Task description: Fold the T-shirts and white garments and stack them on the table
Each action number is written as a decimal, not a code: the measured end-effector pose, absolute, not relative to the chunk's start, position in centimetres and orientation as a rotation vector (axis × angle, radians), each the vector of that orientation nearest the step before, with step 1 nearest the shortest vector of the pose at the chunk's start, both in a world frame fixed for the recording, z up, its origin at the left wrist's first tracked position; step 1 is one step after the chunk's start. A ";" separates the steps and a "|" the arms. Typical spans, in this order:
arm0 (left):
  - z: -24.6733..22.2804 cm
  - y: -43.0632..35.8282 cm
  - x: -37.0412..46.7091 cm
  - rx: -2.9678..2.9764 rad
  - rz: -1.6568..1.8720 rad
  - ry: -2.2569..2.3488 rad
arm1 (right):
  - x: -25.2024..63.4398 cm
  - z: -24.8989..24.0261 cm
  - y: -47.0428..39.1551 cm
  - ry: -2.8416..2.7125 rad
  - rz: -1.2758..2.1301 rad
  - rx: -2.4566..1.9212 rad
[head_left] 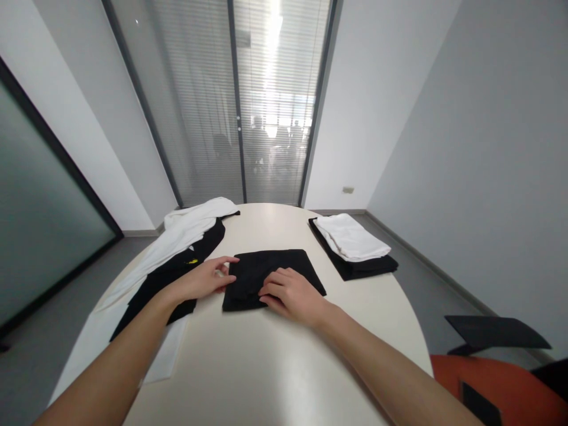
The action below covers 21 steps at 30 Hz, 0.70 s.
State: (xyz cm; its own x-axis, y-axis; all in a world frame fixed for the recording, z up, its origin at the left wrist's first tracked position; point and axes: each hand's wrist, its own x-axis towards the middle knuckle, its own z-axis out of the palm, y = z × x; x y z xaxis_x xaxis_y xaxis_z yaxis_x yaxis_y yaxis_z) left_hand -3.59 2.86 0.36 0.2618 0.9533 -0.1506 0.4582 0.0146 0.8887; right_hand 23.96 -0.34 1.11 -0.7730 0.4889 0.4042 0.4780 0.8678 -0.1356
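A black cloth (284, 260), folded into a flat rectangle, lies on the pale table (235, 367) in front of me. At its left edge is my left hand (207, 278), fingers apart and curved, the fingertips touching the cloth's border. My right hand (290, 294) rests on the cloth's lower middle with bent fingers close together; whether cloth is pinched under them is hidden. To the right, a folded white cloth (350, 236) sits on top of folded black cloth (364, 271).
Loose white (177, 239) and black garments (160, 287) are spread along the table's left side, the black one with a yellow mark. An orange chair (483, 378) with black armrests stands at the lower right. Beyond the table are walls and a glass partition with blinds.
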 end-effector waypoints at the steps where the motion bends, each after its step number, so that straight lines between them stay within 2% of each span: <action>1: 0.1 3.0 -3.7 1.644 0.651 1.372 | 24.1 1.2 -0.3 -2.610 0.026 -0.690; 7: -0.4 3.1 -4.2 2.086 0.639 1.462 | 25.4 1.0 0.4 -2.614 0.094 -0.658; 12: 1.0 2.4 -3.8 2.392 0.494 1.213 | 25.5 0.5 0.6 -2.617 0.138 -0.684; 21: 1.6 2.9 -4.6 2.149 0.537 1.129 | 25.6 0.6 0.4 -2.592 0.131 -0.726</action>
State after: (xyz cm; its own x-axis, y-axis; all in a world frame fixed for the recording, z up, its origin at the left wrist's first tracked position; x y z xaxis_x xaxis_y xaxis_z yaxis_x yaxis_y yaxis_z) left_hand -4.59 2.92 1.57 0.5465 0.8354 0.0582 0.5721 -0.4232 0.7026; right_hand 25.61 0.38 0.57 -0.7640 0.5135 0.3906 0.4717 0.8576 -0.2049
